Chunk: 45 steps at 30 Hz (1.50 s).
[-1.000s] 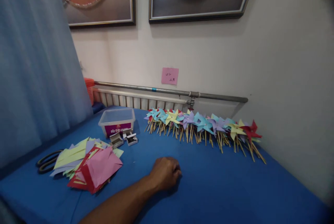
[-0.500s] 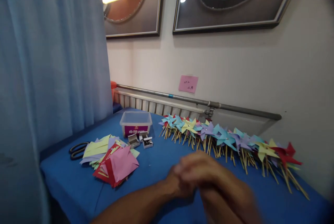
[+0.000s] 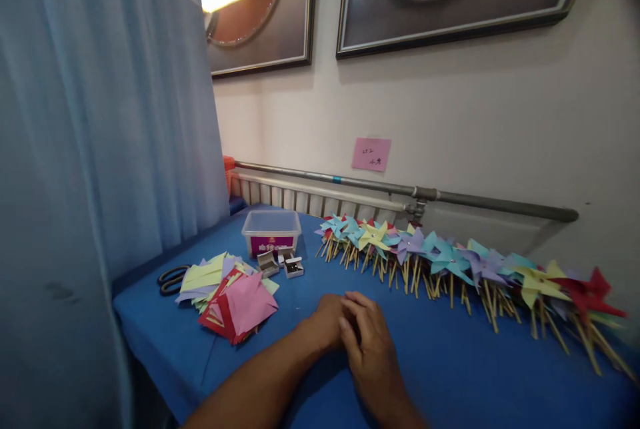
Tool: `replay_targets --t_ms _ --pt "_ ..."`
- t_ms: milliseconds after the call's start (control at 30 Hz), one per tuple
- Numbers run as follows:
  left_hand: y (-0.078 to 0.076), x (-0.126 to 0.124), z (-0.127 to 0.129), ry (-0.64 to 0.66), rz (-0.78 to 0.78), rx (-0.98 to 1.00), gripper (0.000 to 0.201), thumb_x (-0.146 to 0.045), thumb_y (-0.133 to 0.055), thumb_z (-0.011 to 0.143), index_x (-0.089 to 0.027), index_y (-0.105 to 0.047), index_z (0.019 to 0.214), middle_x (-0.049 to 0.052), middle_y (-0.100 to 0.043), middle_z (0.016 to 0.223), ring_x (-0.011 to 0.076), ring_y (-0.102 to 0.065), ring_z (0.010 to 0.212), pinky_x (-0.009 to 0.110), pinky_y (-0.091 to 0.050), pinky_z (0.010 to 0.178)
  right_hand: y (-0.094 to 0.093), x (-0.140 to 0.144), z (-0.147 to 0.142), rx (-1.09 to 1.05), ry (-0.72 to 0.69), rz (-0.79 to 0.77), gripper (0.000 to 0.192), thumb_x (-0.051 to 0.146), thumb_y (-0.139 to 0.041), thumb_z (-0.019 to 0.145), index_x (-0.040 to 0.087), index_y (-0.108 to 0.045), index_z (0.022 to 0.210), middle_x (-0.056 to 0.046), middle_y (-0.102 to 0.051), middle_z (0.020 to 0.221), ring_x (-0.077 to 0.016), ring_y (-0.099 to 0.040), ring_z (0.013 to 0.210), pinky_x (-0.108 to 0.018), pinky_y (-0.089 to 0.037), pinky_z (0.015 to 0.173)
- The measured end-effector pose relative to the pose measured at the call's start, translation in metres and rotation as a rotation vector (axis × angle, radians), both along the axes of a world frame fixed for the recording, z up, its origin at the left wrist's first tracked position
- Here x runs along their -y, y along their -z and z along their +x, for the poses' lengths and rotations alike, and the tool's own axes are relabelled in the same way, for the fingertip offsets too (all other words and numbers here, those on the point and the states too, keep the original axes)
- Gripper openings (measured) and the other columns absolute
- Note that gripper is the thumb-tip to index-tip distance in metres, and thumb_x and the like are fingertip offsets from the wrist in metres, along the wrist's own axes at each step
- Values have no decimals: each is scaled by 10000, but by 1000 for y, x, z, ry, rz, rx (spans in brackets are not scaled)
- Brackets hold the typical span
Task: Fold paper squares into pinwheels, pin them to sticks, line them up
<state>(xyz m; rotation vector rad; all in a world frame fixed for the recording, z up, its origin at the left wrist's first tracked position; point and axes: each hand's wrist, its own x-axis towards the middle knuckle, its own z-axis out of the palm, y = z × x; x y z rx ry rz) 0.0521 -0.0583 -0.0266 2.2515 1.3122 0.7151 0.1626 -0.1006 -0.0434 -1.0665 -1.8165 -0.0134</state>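
1. Pinwheels (image 3: 453,261) lay in a row along the wall-side edge of the table (image 3: 465,376). The row's long axis ran from beside the plastic container (image 3: 273,246) toward the right-hand edge.
2. Pinwheel heads pointed toward the wall; sticks pointed toward the near edge, slanting rightward at the right end.
3. Right hand (image 3: 369,344): fingers were extended, slightly parted, resting across the left hand.
4. Left hand (image 3: 327,319): curled, partly covered; whether it held anything could not be told.
5. Paper sheets (image 3: 250,302) were piled near the left edge, one pink corner pointing toward the hands.
6. Blue surface separated both hands from the paper and sticks.
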Motion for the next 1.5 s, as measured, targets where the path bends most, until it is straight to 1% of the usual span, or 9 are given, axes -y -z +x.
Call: replay_targets --t_ms 100,200,300,433,667,800,1000,1267,1500 --pt "-14 11 -39 -54 71 -184 146 -194 -582 849 -198 -718 901 148 -681 923 319 -660 931 491 -536 885 2 -2 4 -13 -2 -56 266 314 -492 1003 236 -635 1214 -121 -669 1251 -269 -632 1197 -481 -535 1028" --pt "-8 40 -97 -416 428 -263 213 -204 -501 926 -179 -712 936 154 -685 1059 298 -638 1004 456 -518 916 5 -2 5 -25 -23 -117 266 327 -487 1002 241 -638 1204 -109 -681 1210 -263 -650 1160 -466 -548 1006" --pt "5 66 -153 -760 674 -282 261 -264 -545 933 -204 -685 1147 158 -643 1281 331 -576 1186 498 -461 1026 5 -2 1 -45 -30 -165 257 336 -483 1002 240 -640 1180 -109 -684 1195 -264 -656 1145 -460 -552 993" --pt "16 78 -189 -835 668 -447 380 -343 -618 892 -190 -656 1237 182 -582 1414 379 -519 1281 534 -445 1015 4 -3 -3 -53 -44 -180 239 331 -489 994 236 -647 1146 -106 -690 1171 -263 -667 1125 -448 -560 973" --pt "26 70 -195 -809 693 -459 203 -242 -542 941 -237 -745 933 105 -672 1320 320 -567 1245 489 -455 1006 4 -3 1 -45 -20 -150 233 348 -499 983 242 -668 1102 -102 -710 1140 -268 -687 1085 -437 -570 941" --pt "29 70 -199 -763 680 -418 238 -221 -512 955 -223 -750 945 102 -709 1241 296 -603 1194 461 -471 992 4 -3 1 -45 -20 -171 233 348 -484 989 234 -671 1068 -104 -713 1128 -265 -687 1083 -431 -567 943" --pt "29 76 -197 -832 639 -454 326 -363 -633 890 -211 -705 1170 136 -610 1427 344 -531 1293 508 -435 1037 4 -4 1 -37 -33 -162 223 353 -488 990 238 -669 1053 -100 -713 1125 -265 -685 1079 -429 -559 949" --pt "31 72 -199 -705 630 -461 246 -213 -534 939 -240 -762 850 83 -722 1272 318 -599 1238 503 -442 1000 9 -7 2 -50 -29 -172 219 348 -486 981 235 -669 1023 -100 -711 1084 -268 -679 1056 -431 -556 936" --pt "21 75 -196 -666 672 -348 226 -196 -516 942 -219 -741 934 90 -738 1173 277 -646 1123 458 -475 966 10 -7 2 -80 -30 -200 228 370 -489 976 228 -665 1006 -105 -706 1079 -277 -672 1054 -448 -545 941"
